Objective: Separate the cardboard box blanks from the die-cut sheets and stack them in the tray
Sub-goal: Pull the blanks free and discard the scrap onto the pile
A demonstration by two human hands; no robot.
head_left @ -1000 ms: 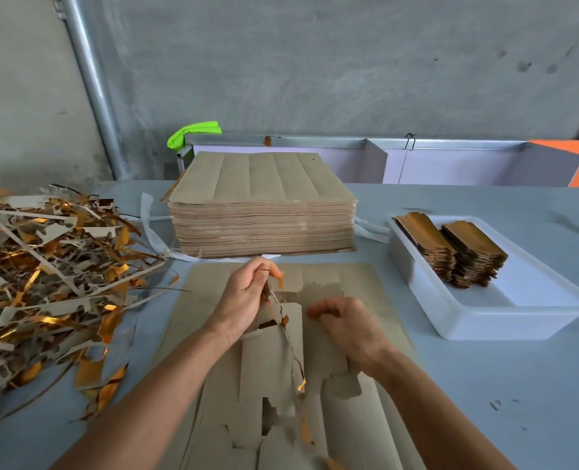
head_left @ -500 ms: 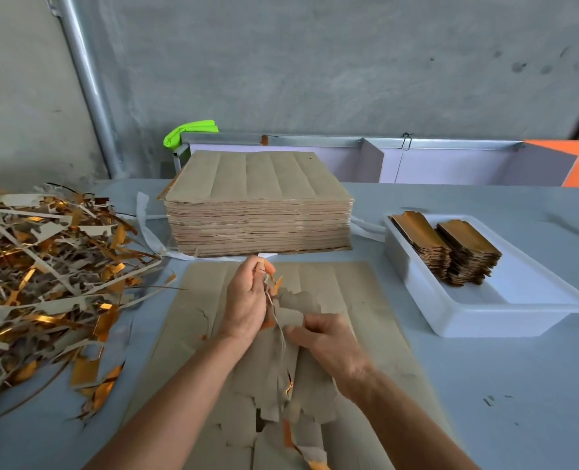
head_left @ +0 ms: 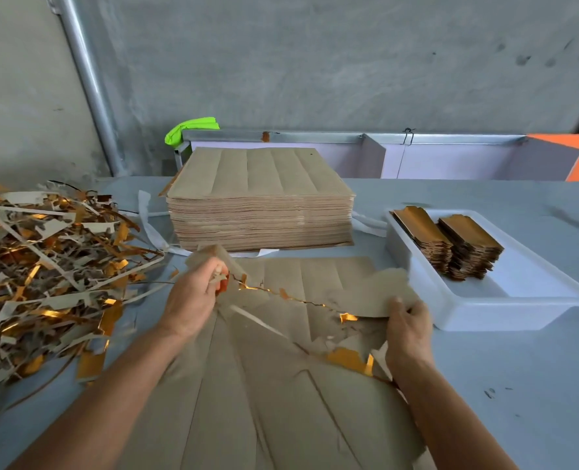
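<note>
The left hand [head_left: 193, 296] pinched a torn scrap [head_left: 213, 262] at the centre of the frame, fingers curled round it. The right hand [head_left: 408, 330], lower right of centre, gripped a freed blank [head_left: 372, 293], thumb on top. A thin gold-edged strip [head_left: 281, 295] stretched between the two hands. Under them lay the sheet [head_left: 264, 401], brown side up, filling the lower middle. Behind it, at upper centre, stood the stack [head_left: 261, 215]. The tray [head_left: 505, 307] sat at the right, holding two piles of blanks [head_left: 451, 245]. Waste [head_left: 43, 266] was heaped at the left on the table [head_left: 518, 385].
</note>
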